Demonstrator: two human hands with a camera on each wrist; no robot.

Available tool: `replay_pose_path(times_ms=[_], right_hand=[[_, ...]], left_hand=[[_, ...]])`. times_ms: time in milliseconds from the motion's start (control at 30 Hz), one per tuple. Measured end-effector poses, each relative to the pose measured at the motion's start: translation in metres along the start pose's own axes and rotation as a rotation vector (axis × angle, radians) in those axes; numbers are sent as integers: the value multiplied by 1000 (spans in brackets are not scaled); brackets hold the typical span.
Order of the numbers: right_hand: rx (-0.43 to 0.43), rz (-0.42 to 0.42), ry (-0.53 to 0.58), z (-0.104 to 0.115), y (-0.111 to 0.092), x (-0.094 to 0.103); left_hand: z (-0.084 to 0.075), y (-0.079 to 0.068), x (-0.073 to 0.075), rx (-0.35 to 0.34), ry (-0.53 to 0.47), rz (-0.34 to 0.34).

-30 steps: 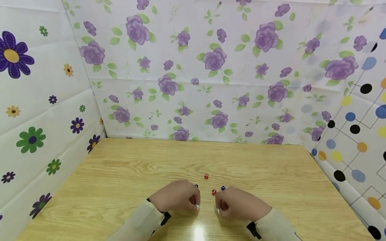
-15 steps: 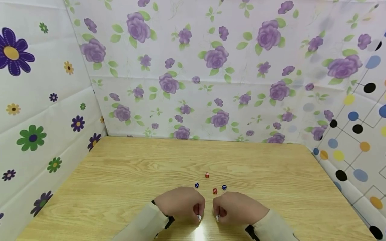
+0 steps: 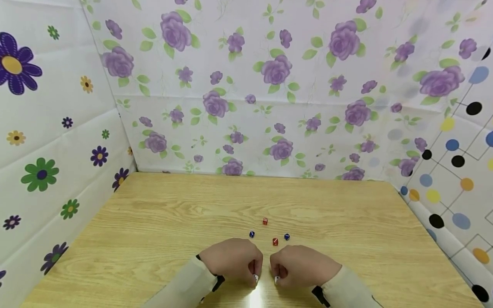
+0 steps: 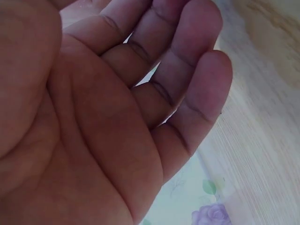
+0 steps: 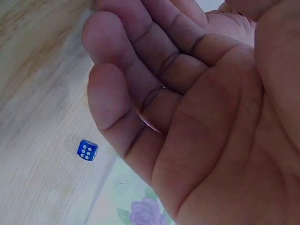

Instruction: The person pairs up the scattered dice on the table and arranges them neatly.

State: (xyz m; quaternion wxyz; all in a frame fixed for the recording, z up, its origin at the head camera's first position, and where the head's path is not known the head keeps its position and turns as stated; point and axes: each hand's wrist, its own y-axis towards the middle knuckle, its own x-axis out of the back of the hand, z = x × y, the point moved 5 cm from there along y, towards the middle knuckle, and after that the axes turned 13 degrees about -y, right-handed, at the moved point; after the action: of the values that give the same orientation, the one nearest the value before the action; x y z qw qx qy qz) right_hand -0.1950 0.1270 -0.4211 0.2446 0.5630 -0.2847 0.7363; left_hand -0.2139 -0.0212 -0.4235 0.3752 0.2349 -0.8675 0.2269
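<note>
My left hand (image 3: 233,259) pinches a white die (image 3: 256,278) between thumb and fingertips, low over the near part of the table. Facing it across a small gap, my right hand (image 3: 298,265) pinches another white die (image 3: 277,279). Beyond the hands lie two blue dice, a left one (image 3: 252,234) and a right one (image 3: 286,236). A red die (image 3: 275,241) sits just past the right hand, and another red die (image 3: 265,221) is farther back. In both wrist views the curled fingers and palm hide the white dice; the right wrist view shows a blue die (image 5: 87,150) with six pips.
The wooden table (image 3: 173,205) extends around the dice to a flowered cloth wall (image 3: 246,128) at the back. More patterned cloth hangs at the left and right sides. A bright light reflection lies on the tabletop between the hands.
Both hands have drawn nearer the person and closer to each other, each still pinching its white die. The left blue die, partly covered before, is now uncovered. The red and blue dice stay put.
</note>
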Motion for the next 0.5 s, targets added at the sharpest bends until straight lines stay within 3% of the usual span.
replay_pose_path(times_ms=[500], right_hand=[[6, 12, -8, 2, 2, -3]], left_hand=[[-4, 2, -2, 13, 31, -20]])
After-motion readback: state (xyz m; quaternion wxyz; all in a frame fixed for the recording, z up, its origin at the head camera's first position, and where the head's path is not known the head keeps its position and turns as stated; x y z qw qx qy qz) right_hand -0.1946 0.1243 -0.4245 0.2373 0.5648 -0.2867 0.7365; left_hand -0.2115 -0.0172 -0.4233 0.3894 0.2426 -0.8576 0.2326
